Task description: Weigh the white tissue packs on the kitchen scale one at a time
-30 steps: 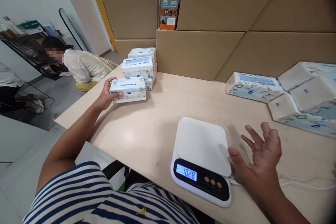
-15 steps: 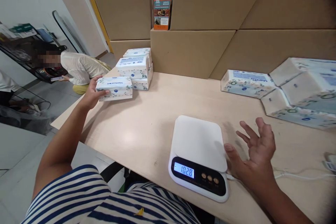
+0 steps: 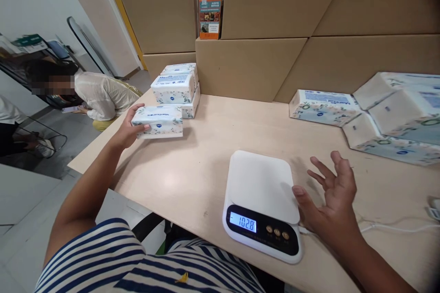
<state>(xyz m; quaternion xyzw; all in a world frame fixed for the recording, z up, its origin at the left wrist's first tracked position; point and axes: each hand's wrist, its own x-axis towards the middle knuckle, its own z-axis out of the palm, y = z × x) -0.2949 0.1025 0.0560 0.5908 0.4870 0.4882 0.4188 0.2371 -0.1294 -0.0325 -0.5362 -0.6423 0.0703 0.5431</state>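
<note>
My left hand (image 3: 129, 127) grips the left end of a floral tissue pack (image 3: 160, 121) lying on the pale wooden table (image 3: 213, 146), in front of a small stack of like packs (image 3: 177, 89). My right hand (image 3: 330, 199) hovers open, fingers spread, beside the right edge of a white kitchen scale (image 3: 263, 203); its thumb touches the scale's platform. Nothing lies on the platform, and the lit display reads 102.8.
More tissue packs (image 3: 371, 114) lie at the table's right. Large cardboard boxes (image 3: 275, 27) wall off the back, with a small orange box (image 3: 210, 17) on one. A white cable (image 3: 395, 228) runs at the right. A person in white (image 3: 99, 96) crouches on the floor at left.
The tissue pack in my left hand has slid slightly right and nearer to me. My right hand stays open by the scale. The view has shifted a little.
</note>
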